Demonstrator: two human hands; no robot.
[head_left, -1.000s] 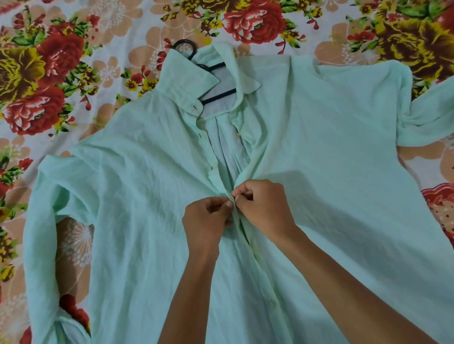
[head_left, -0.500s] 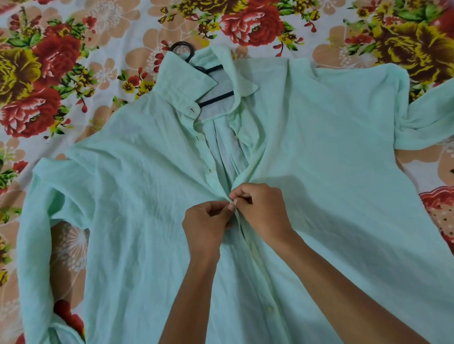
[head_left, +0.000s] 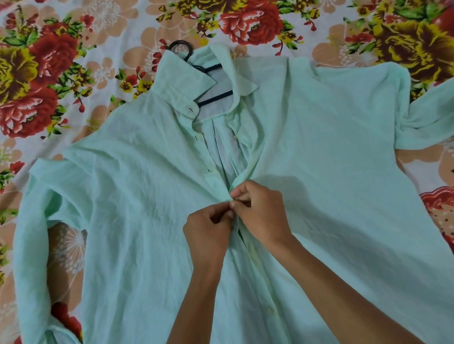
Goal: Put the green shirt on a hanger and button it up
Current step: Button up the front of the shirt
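A pale green shirt (head_left: pixel 330 179) lies spread face-up on the bed, collar at the top. A black hanger (head_left: pixel 215 98) sits inside the neck, its hook poking out above the collar. My left hand (head_left: pixel 208 232) pinches the left edge of the front placket at mid-chest. My right hand (head_left: pixel 262 212) pinches the right edge against it, fingertips touching. Below my hands the front is closed, with a button visible. Above them the placket gapes open up to the collar.
A floral bedsheet (head_left: pixel 46 64) with red and yellow roses covers the bed under the shirt. The left sleeve (head_left: pixel 28 271) runs down the left side; the right sleeve (head_left: pixel 440 114) is folded out toward the right edge.
My hands stay at the same spot on the placket, fingers shifting slightly. The view has drifted a little, so the shirt sits lower left in frame.
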